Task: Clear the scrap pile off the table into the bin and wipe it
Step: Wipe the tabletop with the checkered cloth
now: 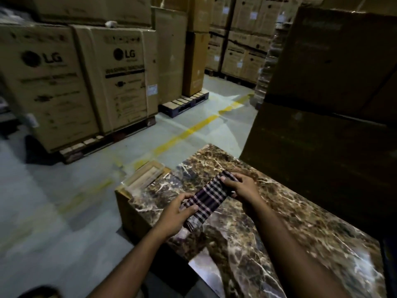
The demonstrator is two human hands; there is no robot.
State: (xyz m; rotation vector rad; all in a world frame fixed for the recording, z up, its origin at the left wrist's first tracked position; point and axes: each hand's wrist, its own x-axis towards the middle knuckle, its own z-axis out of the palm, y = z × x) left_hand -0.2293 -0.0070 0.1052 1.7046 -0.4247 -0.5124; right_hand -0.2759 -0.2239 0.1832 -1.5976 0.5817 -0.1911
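My left hand (176, 214) gripping the near end of a folded checked cloth (206, 198), my right hand (240, 186) pinching its far end, the cloth stretched between them just above the marble-patterned surface (300, 229), open cardboard bin (139, 181) beyond my left hand

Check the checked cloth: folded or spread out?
Folded. The checked cloth is a narrow layered strip, held at each end by the left hand and right hand above the marble-patterned table.
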